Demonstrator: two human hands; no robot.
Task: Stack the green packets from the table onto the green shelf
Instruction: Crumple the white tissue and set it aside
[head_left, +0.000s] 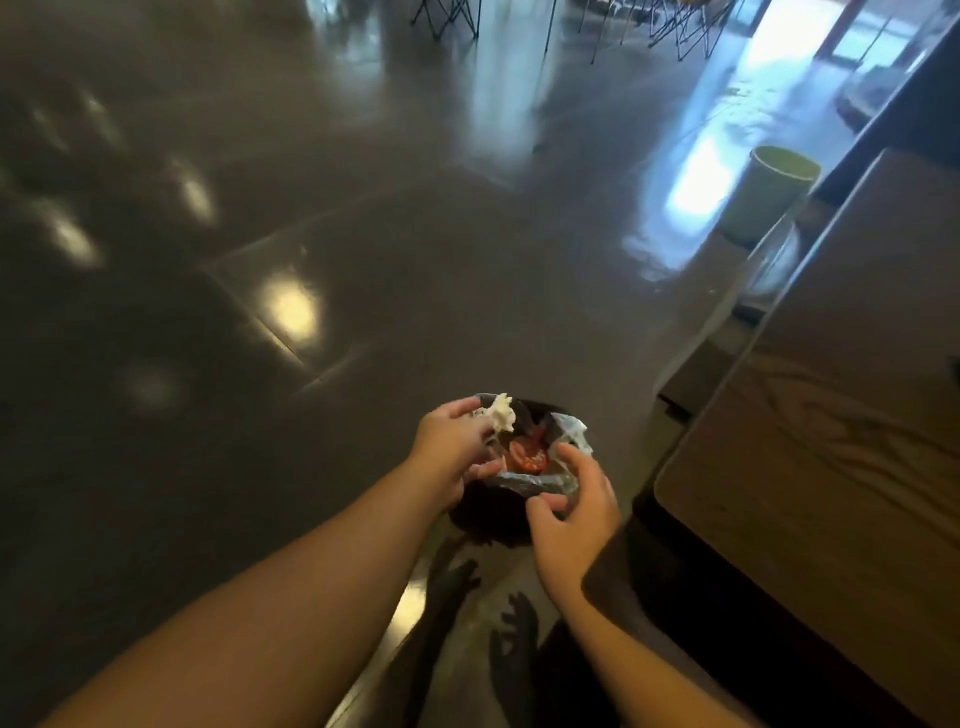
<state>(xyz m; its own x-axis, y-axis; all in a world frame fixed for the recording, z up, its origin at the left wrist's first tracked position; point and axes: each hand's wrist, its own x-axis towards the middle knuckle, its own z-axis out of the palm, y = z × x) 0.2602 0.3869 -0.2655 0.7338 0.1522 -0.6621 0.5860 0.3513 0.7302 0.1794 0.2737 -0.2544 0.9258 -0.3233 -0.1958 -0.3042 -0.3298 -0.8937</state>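
- Nearest me, my right hand (571, 525) hangs over the near rim of a small dark bin (498, 519) on the floor, fingers loosely curled; its grip looks narrow and seems to touch or pinch the clear plastic liner (563, 457), though I cannot tell if it truly holds it.
- My left hand (452, 452) is at the bin's far-left edge, its grip pinching a crumpled white wad of paper (503, 413) just above the opening.
- Inside the bin I see something red (527, 457); too blurred to name.
- To the right, a wooden tabletop (831, 441) runs away from me; the part in view carries no green packets.
- Further off, a pale green tub (769, 197) stands on the shiny dark floor (311, 208) beside the table's far end.
- Far back, thin black chair legs (447, 15).
- My judgement: neither green packets nor the green shelf are in view, so no progress on stacking shows; all of that seems left to do.
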